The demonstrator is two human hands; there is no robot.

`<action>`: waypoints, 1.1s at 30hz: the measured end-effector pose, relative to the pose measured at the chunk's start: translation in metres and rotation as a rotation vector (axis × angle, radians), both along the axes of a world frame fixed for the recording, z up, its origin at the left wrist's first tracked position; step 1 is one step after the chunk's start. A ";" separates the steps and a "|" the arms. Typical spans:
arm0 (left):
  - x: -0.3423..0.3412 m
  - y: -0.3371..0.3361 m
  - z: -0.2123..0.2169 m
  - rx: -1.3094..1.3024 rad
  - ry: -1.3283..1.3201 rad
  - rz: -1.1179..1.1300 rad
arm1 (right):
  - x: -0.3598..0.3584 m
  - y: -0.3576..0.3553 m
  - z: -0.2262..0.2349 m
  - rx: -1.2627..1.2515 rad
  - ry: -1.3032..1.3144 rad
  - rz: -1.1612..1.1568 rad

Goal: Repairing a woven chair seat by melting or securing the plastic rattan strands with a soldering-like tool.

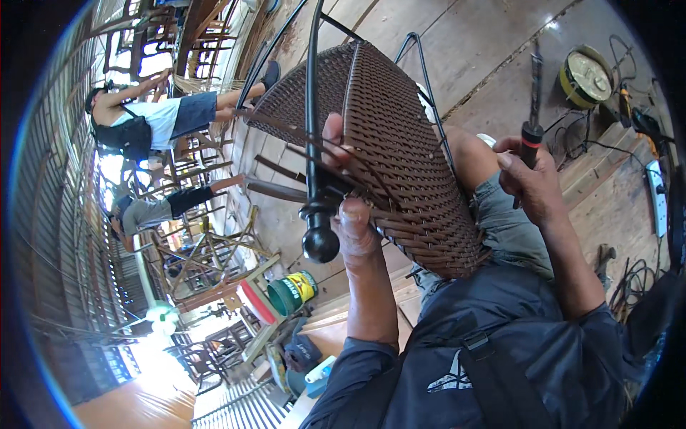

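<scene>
A chair with a brown woven seat and back lies tilted across my lap. Its black metal frame tube runs upright in front of me and ends in a round knob. My left hand is closed at the corner by that tube, gripping the woven edge; its thumb shows, but some fingers are behind the weave. Several loose brown strands stick out leftward past the tube. To the right of the chair, my right hand is wrapped around a screwdriver with a black handle and red band, its dark shaft pointing up, apart from the weave.
On the floor at the far right stand a yellow-and-black can, cables and a white power strip. A green bucket sits lower left. Two people, one in a white shirt, work at the left among chair frames.
</scene>
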State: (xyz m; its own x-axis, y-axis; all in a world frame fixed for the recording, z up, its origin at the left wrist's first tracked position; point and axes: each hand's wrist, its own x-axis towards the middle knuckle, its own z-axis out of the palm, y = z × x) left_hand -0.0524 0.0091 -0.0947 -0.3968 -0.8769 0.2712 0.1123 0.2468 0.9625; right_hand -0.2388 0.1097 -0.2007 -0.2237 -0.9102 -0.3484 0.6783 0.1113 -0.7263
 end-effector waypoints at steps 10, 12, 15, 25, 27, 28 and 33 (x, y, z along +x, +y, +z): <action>-0.008 0.014 -0.002 0.036 0.075 0.139 | 0.019 -0.012 0.052 -0.329 -0.169 0.342; -0.007 0.019 0.003 0.058 0.088 0.156 | 0.024 -0.012 0.059 -0.394 -0.278 0.350; 0.006 0.032 0.003 0.010 0.010 0.316 | 0.026 -0.016 0.063 -0.432 -0.319 0.296; -0.001 0.071 0.031 -0.568 -0.576 0.671 | 0.034 -0.030 0.070 -0.545 -0.330 0.283; -0.003 0.069 0.028 -0.469 -0.658 0.705 | 0.035 -0.031 0.070 -0.571 -0.268 0.282; -0.004 0.068 0.029 -0.470 -0.654 0.703 | 0.035 -0.032 0.071 -0.595 -0.199 0.281; -0.005 0.062 0.034 -0.380 -0.528 0.678 | 0.035 -0.028 0.081 -0.642 -0.039 0.234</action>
